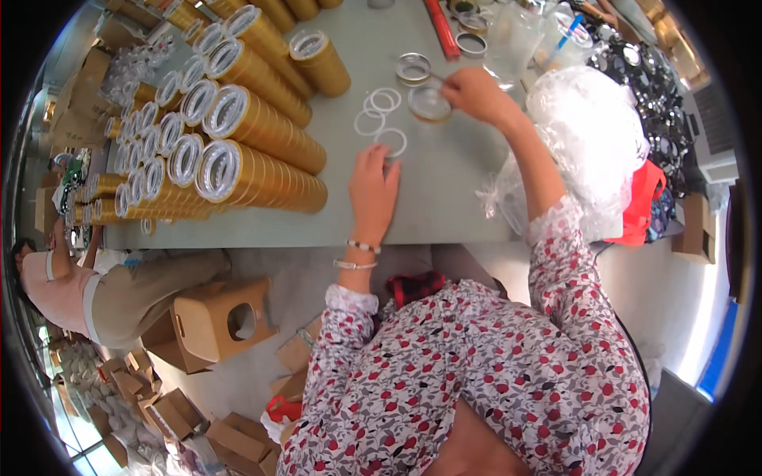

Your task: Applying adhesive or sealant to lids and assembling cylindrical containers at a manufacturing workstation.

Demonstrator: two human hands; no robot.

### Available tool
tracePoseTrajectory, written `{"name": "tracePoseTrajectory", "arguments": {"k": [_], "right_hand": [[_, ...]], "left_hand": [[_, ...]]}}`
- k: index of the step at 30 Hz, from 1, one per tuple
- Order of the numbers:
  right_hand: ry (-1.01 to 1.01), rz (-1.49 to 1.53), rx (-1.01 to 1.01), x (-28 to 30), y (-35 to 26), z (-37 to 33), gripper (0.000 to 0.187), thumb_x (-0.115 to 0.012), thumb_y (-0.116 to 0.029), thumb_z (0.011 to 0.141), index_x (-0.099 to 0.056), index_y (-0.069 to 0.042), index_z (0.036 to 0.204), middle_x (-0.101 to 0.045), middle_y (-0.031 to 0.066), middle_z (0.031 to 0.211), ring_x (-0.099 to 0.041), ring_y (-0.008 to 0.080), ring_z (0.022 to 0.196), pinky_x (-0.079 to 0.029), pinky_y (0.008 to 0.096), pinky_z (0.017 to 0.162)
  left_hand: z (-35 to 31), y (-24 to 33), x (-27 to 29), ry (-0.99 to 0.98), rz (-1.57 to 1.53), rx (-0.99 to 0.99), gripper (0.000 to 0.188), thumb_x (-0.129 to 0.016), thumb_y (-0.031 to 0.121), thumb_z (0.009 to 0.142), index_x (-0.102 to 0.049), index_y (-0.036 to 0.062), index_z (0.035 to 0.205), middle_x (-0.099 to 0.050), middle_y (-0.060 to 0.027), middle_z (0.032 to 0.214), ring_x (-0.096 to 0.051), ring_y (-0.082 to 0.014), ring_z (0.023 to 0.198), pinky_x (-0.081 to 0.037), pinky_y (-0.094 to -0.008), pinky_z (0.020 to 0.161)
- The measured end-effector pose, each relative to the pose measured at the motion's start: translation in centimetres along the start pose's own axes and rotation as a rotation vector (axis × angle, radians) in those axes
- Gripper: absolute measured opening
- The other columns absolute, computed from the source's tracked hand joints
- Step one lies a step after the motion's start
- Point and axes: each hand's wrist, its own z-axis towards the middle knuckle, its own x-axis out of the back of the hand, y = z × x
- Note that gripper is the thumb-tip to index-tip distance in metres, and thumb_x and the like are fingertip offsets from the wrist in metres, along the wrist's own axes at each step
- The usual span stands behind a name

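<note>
Fingers of our left hand [373, 178] are bent over the near edge of a flat white ring [404, 143] lying on the grey-green table [456, 182]; we cannot tell whether they pinch it or merely touch. Our right hand [480, 95] is curled, its fingertips at the right rim of a shallow round roll [429, 118] with a brownish lower edge, too blurred for us to say whether they grip. Three loose white rings [356, 125] overlap just beyond the left hand, and amber tape logs [270, 143] are stacked to our left. We judge the thin rings light, fairly stiff and apt to slide, best taken by the outer edge or with a finger through the hole. The roll should be firmer and somewhat heavier, so we would hold it across its rim.
</note>
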Motion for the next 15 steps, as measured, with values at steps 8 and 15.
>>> {"name": "tracePoseTrajectory", "arguments": {"k": [8, 15], "right_hand": [[-0.162, 0.158, -0.089, -4.5, -4.6, -9.9, 0.025, -0.066, -0.024, 0.087, -0.073, -0.003, 0.100, -0.071, 0.0217, 0.091, -0.068, 0.0409, 0.085, -0.054, 0.0477, 0.077], [-0.107, 0.311, -0.058, -6.4, -2.8, -11.5, 0.027, -0.061, -0.022, 0.088, -0.069, 0.003, 0.094, -0.068, 0.0285, 0.091, -0.066, 0.0469, 0.090, -0.053, 0.0513, 0.082]], "left_hand": [[2.8, -1.8, -0.2, -0.113, 0.167, -0.095, 0.011, -0.072, 0.009, 0.085, -0.072, 0.0017, 0.093, -0.066, -0.0120, 0.095, -0.066, -0.0277, 0.078, -0.052, -0.0364, 0.071], [3.1, -3.9, 0.9, -0.192, -0.050, 0.097, 0.009, -0.074, 0.008, 0.084, -0.072, 0.0006, 0.087, -0.067, -0.0085, 0.081, -0.062, -0.0186, 0.073, -0.050, -0.0312, 0.068]]}}
